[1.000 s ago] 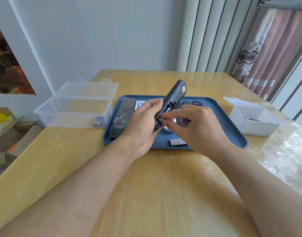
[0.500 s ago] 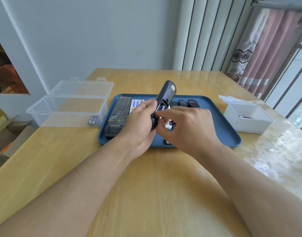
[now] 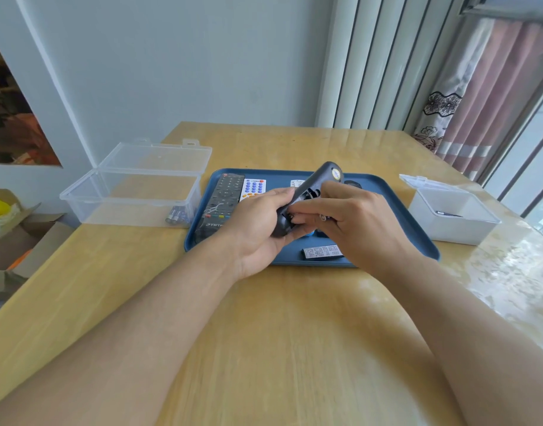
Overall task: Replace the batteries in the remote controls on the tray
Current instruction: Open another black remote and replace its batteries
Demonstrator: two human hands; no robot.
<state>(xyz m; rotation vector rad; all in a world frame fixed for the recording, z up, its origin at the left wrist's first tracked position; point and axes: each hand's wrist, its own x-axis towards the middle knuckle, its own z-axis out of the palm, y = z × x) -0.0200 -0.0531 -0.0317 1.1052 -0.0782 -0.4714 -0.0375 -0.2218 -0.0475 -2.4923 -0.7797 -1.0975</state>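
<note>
L hand [image 3: 257,232] grips dark remote [image 3: 307,198] tilted up over the tray [image 3: 411,222], back facing me, top end toward 1 o'clock. R hand [image 3: 365,226] fingers curled, pinching at its open batt bay. Black remote [image 3: 222,201] + white remote [image 3: 253,187] lie on tray at 10 o'clock. Batteries [image 3: 178,216] in clear box [image 3: 131,192] at 9, white box [image 3: 451,213] at 3 on table [image 3: 264,333].

Little can be read from here. The long black remote [image 3: 221,204] lying at the left of the blue tray [image 3: 417,232] carries white brand lettering at its near end, something like "TKTP", half hidden by the left hand [image 3: 257,229]. A white printed label [image 3: 322,251] lies near the tray's front edge, its print too fine to read.
</note>
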